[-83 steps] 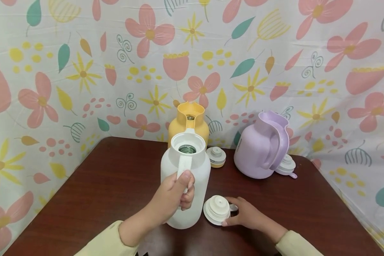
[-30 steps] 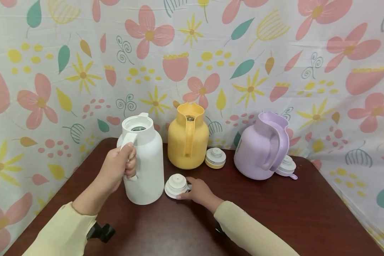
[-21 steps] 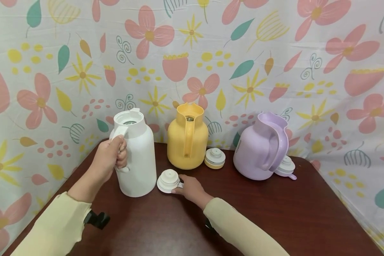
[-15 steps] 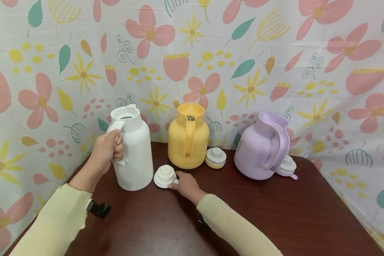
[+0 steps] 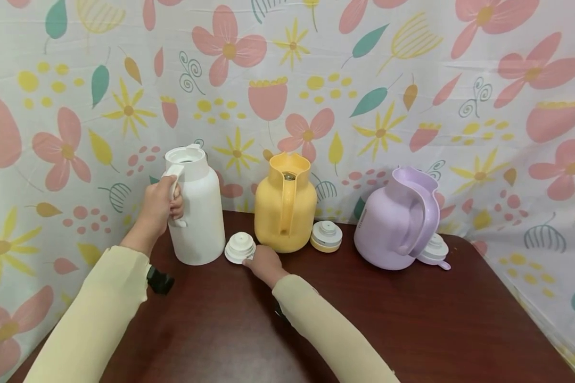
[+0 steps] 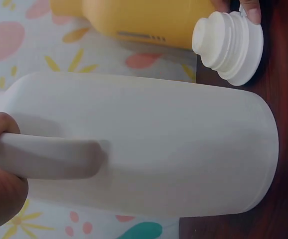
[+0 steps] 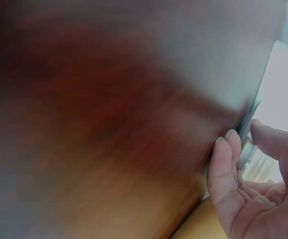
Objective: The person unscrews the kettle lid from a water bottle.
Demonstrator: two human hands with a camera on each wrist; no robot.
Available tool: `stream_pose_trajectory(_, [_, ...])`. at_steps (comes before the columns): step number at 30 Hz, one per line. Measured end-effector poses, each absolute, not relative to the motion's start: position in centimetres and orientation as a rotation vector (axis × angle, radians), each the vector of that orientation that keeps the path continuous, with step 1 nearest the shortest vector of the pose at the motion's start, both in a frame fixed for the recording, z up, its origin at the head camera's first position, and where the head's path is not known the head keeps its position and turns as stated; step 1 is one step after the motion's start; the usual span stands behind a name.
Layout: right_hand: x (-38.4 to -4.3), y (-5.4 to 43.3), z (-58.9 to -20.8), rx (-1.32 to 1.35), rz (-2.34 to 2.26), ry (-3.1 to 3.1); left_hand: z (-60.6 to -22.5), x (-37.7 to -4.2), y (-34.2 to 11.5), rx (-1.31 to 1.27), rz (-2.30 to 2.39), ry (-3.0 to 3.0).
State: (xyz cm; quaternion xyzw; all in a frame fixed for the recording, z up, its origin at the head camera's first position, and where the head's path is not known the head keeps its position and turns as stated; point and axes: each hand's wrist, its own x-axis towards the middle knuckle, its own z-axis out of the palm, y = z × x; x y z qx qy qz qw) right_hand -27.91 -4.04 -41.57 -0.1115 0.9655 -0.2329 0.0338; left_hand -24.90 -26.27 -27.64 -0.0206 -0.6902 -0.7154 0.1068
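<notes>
In the head view, my left hand (image 5: 156,206) grips the handle of a tall white vacuum jug (image 5: 201,218), which is upright at the back left with its mouth uncovered. Right beside its base sits a white stepped jug lid (image 5: 240,248), plug side up. My right hand (image 5: 267,265) pinches that lid at its right edge, by the small tab. The left wrist view has the thumb on the rim of the lid (image 6: 228,47), next to the jug's lower end. Fingertips and thumb close in at the lid's edge in the right wrist view, where much is blurred.
Behind the lid stands a yellow jug (image 5: 287,213), also uncovered, with its grey and yellow lid (image 5: 326,236) to its right. A lilac jug (image 5: 393,229) stands farther right, partly hiding its own lid (image 5: 435,250). A flowered curtain (image 5: 287,69) hangs behind the dark table (image 5: 364,319).
Both hands have moved the white jug and its lid leftward and back, from the front middle to beside the yellow jug. The yellow and lilac jugs have stayed put.
</notes>
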Motion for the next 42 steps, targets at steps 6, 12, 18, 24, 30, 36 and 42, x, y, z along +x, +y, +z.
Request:
stream_pose_trajectory(6, [-28.9,-5.7,-41.3,-0.275,-0.743,2.938,-27.6,-26.3,-27.2,-0.009,-2.081,-2.034])
stream_pose_trajectory(12, [-30.2,-6.7,-41.6,-0.178,-0.901,2.889,-27.7,-27.5,-27.6,-0.012,-2.112,-2.028])
stream_pose_trajectory(18, [-31.3,-7.5,-42.0,-0.018,-1.119,2.777,-27.7,-28.4,-27.5,0.024,-2.054,-2.041])
stream_pose_trajectory(24, [-31.8,-8.0,-42.4,0.088,-1.619,2.407,-27.5,-29.1,-27.8,0.076,-2.019,-2.061])
stream_pose_trajectory(30, [-32.0,-8.1,-42.4,0.163,-1.860,2.125,-27.6,-30.1,-28.2,0.081,-2.035,-2.067])
stream_pose_trajectory(36, [-32.3,-8.4,-42.2,0.193,-1.914,1.966,-27.7,-30.9,-28.6,0.127,-2.026,-2.070])
stream_pose_trajectory(42, [-33.2,-8.3,-42.4,0.163,-2.001,1.808,-27.3,-31.7,-28.3,0.175,-1.970,-2.094])
